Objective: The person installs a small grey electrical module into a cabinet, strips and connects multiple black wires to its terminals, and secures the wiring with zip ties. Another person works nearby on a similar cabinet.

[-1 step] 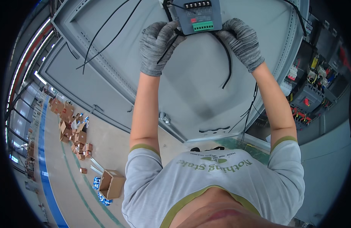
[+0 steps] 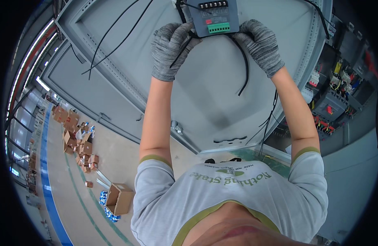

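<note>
Head view, and you're up at the top centre of the frame, both hands at the lower corners of a dark grey, box-shaped electrical module [image 2: 213, 16] with a green terminal block [image 2: 219, 27] along its lower part and a black screw-terminal strip [image 2: 213, 5] above. Your left hand [image 2: 170, 51], in a grey knitted glove, sits at the module's lower left corner, fingers bent and drawn together, pinching a thin black cable [image 2: 179, 55] whose loose end slants down across the glove. Over to your right hand [image 2: 260, 47], gloved to match: fingers curled close together at the lower right corner, tips right by a thick black cable tail [image 2: 247, 67] that arcs down toward the centre of the frame. Whether those fingertips grip it, I can't tell.

Behind it all spreads a broad light-grey metal panel [image 2: 205, 98], two slim black wires [image 2: 115, 33] crossing over its upper left. At the right edge of the frame, a cabinet interior shows a dark grey circuit breaker [image 2: 331, 105] with a red handle. Down at lower left, an open brown cardboard box [image 2: 124, 201] stands beside blue-and-white packets [image 2: 112, 216], and a bright blue floor stripe [image 2: 47, 180] runs along the far left.
</note>
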Available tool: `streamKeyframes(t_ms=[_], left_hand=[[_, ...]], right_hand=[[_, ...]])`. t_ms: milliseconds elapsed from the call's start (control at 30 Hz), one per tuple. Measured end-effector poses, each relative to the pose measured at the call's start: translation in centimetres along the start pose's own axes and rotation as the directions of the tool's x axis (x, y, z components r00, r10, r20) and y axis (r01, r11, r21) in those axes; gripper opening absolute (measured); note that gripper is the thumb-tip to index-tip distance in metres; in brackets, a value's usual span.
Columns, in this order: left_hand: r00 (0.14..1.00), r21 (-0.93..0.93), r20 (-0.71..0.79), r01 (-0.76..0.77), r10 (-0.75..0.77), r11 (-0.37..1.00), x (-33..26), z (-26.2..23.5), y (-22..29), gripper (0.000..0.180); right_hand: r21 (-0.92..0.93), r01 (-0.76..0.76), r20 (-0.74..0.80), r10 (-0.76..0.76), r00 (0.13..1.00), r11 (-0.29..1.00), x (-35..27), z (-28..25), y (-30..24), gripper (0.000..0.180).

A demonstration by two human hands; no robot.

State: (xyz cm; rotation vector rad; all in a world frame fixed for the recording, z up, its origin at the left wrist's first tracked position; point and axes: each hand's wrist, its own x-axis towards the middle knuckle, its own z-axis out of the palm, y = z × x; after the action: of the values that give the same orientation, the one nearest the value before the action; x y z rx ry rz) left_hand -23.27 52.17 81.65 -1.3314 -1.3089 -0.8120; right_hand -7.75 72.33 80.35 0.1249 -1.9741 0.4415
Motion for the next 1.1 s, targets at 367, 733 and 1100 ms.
streamKeyframes(t_ms=[367,733,1100], left_hand=[[0.990,0.011,-0.133,0.045,-0.043,0.999,-1.3,0.6,1.3,0.043],[0.742,-0.753,0.320,0.576,-0.589,0.318,-6.4,4.2,10.9,0.048],[0.475,-0.778,0.561,0.582,-0.678,-0.236,-2.8,3.8,10.6,0.024]], right_hand=[[0.034,-0.258,0.170,0.249,0.953,0.966,0.2,-0.8,-1.7,0.028],[-0.085,-0.312,0.177,0.323,0.930,0.946,1.4,-2.3,-1.8,0.028],[0.170,-0.641,0.626,0.420,0.657,0.749,-0.3,-4.1,-3.1,0.037]])
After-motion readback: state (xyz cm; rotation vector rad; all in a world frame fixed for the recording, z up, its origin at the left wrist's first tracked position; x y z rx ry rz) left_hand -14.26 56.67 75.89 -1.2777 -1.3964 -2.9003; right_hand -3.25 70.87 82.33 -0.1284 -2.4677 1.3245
